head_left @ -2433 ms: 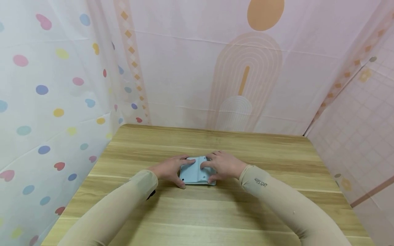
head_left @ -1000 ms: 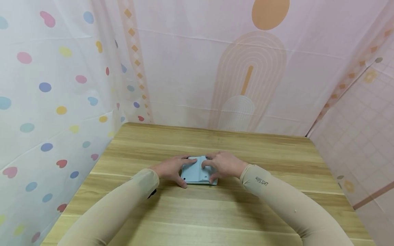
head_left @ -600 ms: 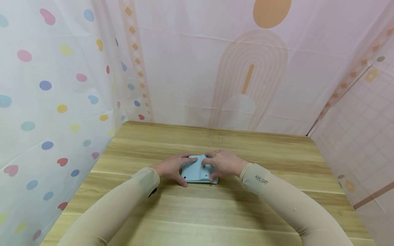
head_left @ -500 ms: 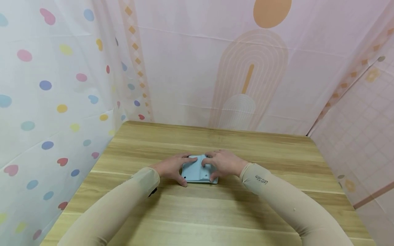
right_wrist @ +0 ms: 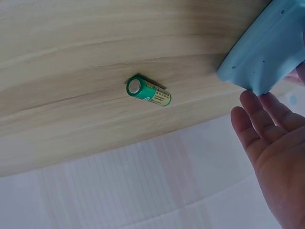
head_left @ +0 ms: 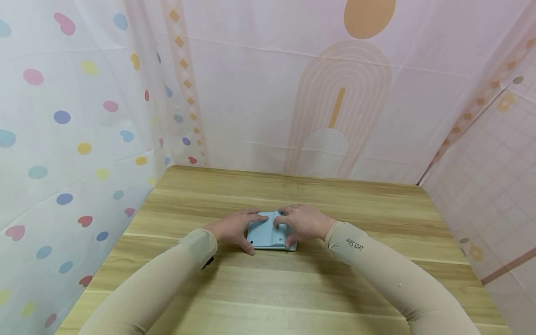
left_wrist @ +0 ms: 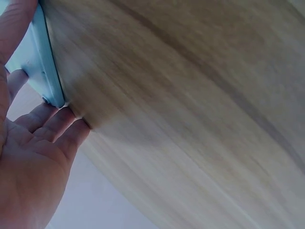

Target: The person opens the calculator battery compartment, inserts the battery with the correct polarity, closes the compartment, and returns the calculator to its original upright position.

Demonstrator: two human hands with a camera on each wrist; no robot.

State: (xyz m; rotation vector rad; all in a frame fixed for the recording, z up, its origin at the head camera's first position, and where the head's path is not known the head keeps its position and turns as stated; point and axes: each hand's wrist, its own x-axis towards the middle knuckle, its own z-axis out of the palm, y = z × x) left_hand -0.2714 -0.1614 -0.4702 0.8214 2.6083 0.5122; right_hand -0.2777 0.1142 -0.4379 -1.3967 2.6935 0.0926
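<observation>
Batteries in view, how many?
1: a green battery is on the wooden table, apart from the light-blue device, visible only in the right wrist view. Others may be hidden.

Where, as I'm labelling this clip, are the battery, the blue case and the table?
Battery [right_wrist: 150, 92]: right wrist view, on the middle of its wrapped side.
Blue case [head_left: 263, 232]: head view, on the flat part of its upward face.
Table [head_left: 268, 291]: head view, on bare wood near the front.

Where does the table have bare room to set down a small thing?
The table is bare between the sleeves, nearer than the light-blue device, and along the rear curtain. It is crowded at the device between left grip and right grip, with a battery near the right grip.
</observation>
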